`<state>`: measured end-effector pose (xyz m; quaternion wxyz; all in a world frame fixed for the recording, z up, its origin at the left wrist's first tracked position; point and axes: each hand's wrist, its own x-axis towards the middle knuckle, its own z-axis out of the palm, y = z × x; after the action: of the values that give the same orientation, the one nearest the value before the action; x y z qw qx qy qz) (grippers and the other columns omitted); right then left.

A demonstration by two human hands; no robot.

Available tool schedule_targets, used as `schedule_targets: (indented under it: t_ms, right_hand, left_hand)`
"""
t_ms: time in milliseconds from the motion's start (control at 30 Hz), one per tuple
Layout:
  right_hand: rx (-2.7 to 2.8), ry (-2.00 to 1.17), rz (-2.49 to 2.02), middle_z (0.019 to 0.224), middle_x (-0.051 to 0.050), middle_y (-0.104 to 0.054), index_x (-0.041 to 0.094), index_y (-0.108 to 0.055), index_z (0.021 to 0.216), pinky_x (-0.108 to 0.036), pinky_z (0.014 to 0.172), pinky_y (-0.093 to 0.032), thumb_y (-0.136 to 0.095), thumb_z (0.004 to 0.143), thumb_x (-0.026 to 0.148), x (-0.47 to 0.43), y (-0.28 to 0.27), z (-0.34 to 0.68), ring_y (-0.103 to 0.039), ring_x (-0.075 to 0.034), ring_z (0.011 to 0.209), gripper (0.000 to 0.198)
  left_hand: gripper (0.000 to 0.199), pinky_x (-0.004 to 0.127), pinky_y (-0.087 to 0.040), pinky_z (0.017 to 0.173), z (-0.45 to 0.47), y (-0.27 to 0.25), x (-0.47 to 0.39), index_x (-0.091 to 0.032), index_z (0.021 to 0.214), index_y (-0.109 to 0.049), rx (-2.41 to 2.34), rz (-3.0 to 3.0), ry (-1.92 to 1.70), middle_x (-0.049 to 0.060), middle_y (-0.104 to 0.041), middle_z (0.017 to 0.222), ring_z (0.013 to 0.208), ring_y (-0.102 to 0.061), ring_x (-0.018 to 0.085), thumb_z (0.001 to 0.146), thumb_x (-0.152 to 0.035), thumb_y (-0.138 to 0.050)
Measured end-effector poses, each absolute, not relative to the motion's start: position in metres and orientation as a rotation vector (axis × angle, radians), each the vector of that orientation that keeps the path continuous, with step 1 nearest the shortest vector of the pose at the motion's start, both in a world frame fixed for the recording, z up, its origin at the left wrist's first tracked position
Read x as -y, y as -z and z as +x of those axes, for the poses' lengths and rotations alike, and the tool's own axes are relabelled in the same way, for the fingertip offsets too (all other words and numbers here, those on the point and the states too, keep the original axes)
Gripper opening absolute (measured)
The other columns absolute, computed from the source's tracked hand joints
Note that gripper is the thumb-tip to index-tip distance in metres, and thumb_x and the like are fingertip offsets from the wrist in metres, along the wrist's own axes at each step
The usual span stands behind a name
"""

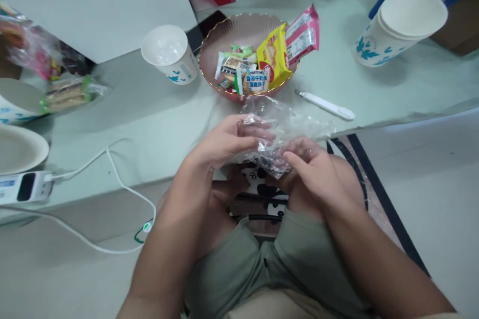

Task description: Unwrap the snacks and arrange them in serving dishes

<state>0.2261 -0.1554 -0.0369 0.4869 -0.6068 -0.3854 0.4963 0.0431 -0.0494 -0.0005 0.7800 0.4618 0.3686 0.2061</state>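
Observation:
A crumpled clear plastic bag (pixel 295 127) spreads between my two hands at the table's front edge. My left hand (pixel 239 137) is at its left side, fingers bent around the film. Lower on the right, my right hand (pixel 309 159) has its thumb and fingers closed on the bag. Just beyond stands a pink scalloped bowl (pixel 239 27) with a gold rim. It holds several wrapped snacks, among them a yellow packet (pixel 274 57) and a pink packet (pixel 304 35). A white utility knife (pixel 325 104) lies to the right of the bag.
A paper cup (pixel 170 55) stands left of the bowl, and stacked paper cups (pixel 396 30) stand at right. A white cable (pixel 123 174) runs from a power strip (pixel 26 187) over the table edge. A wrapped snack (pixel 67 94) and another cup (pixel 18 99) are at far left.

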Motion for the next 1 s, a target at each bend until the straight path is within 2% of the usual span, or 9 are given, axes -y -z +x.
schedule_targets:
  t_ms: [133, 267, 433, 500, 600, 667, 800, 900, 1000]
  right_hand:
    - [0.881, -1.308, -1.442, 0.064, 0.003, -0.062, 0.025, -0.055, 0.074, -0.028, 0.056, -0.05, -0.078, 0.079, 0.047, 0.153, 0.042, 0.228, -0.058, -0.015, 0.057, 0.033]
    - [0.728, -1.361, -1.353, 0.056, 0.007, -0.061, 0.03, -0.057, 0.095, -0.03, 0.047, -0.05, -0.077, 0.081, 0.052, 0.152, 0.048, 0.226, -0.057, -0.017, 0.044, 0.033]
    - [0.773, -1.322, -1.335, 0.064, -0.001, -0.068, 0.026, -0.063, 0.079, -0.033, 0.046, -0.05, -0.074, 0.079, 0.057, 0.153, 0.039, 0.217, -0.064, -0.021, 0.05, 0.032]
    - [0.826, -1.317, -1.273, 0.069, -0.005, -0.071, 0.024, -0.067, 0.077, -0.034, 0.047, -0.051, -0.068, 0.079, 0.064, 0.151, 0.029, 0.211, -0.068, -0.024, 0.056, 0.04]
    - [0.886, -1.318, -1.313, 0.07, -0.007, -0.072, 0.021, -0.069, 0.073, -0.034, 0.051, -0.053, -0.06, 0.082, 0.075, 0.144, 0.014, 0.198, -0.069, -0.023, 0.059, 0.055]
    - [0.893, -1.249, -1.51, 0.068, -0.003, -0.07, 0.022, -0.065, 0.078, -0.029, 0.049, -0.05, -0.075, 0.076, 0.065, 0.137, 0.008, 0.189, -0.064, -0.018, 0.054, 0.044]
    - [0.799, -1.108, -1.663, 0.071, 0.004, -0.069, 0.026, -0.059, 0.103, -0.025, 0.051, -0.049, -0.088, 0.066, 0.039, 0.121, 0.005, 0.175, -0.061, -0.015, 0.056, 0.049]
    - [0.869, -1.07, -1.623, 0.069, 0.004, -0.065, 0.023, -0.062, 0.091, -0.024, 0.053, -0.048, -0.082, 0.076, 0.038, 0.112, 0.008, 0.167, -0.057, -0.012, 0.056, 0.029]
    - [0.971, -1.034, -1.539, 0.076, 0.003, -0.067, 0.023, -0.064, 0.086, -0.024, 0.055, -0.047, -0.08, 0.082, 0.035, 0.107, 0.011, 0.156, -0.058, -0.012, 0.06, 0.02]
  left_hand:
    - [0.016, 0.02, -0.05, 0.06, 0.039, 0.013, 0.04, -0.014, 0.091, -0.07, -0.824, 1.038, -0.39, 0.002, -0.074, 0.075, 0.065, -0.067, 0.01, 0.075, -0.013, -0.073]
    - [0.023, 0.02, -0.043, 0.047, 0.019, 0.018, 0.037, -0.018, 0.102, -0.07, -0.799, 1.069, -0.269, -0.004, -0.064, 0.057, 0.046, -0.057, 0.01, 0.08, -0.024, -0.073]
    - [0.016, 0.027, -0.049, 0.056, -0.008, 0.013, 0.026, -0.017, 0.08, -0.074, -0.662, 1.04, -0.359, 0.004, -0.071, 0.066, 0.057, -0.064, 0.016, 0.077, -0.032, -0.071]
    - [0.024, 0.029, -0.048, 0.06, -0.014, 0.011, 0.02, -0.016, 0.071, -0.073, -0.632, 1.115, -0.364, 0.008, -0.071, 0.07, 0.063, -0.063, 0.017, 0.078, -0.037, -0.065]
    - [0.025, 0.027, -0.041, 0.06, -0.02, 0.01, 0.015, -0.016, 0.066, -0.066, -0.692, 1.331, -0.317, 0.003, -0.063, 0.066, 0.063, -0.054, 0.014, 0.077, -0.039, -0.068]
    - [0.02, 0.025, -0.038, 0.058, -0.023, 0.011, 0.015, -0.018, 0.069, -0.06, -0.746, 1.421, -0.331, -0.002, -0.056, 0.066, 0.061, -0.049, 0.011, 0.074, -0.031, -0.074]
    - [0.014, 0.028, -0.049, 0.073, -0.034, 0.016, 0.013, -0.021, 0.083, -0.064, -0.842, 1.531, -0.874, 0.003, -0.065, 0.093, 0.081, -0.06, 0.015, 0.072, -0.021, -0.072]
    - [0.009, 0.033, -0.05, 0.087, -0.048, 0.009, 0.016, -0.023, 0.086, -0.067, -0.978, 1.559, -1.584, 0.004, -0.066, 0.099, 0.097, -0.063, 0.019, 0.077, -0.019, -0.069]
    - [0.009, 0.034, -0.052, 0.091, -0.062, -0.005, 0.028, -0.024, 0.097, -0.07, -0.9, 1.573, -1.452, 0.002, -0.072, 0.096, 0.095, -0.067, 0.019, 0.089, -0.025, -0.066]
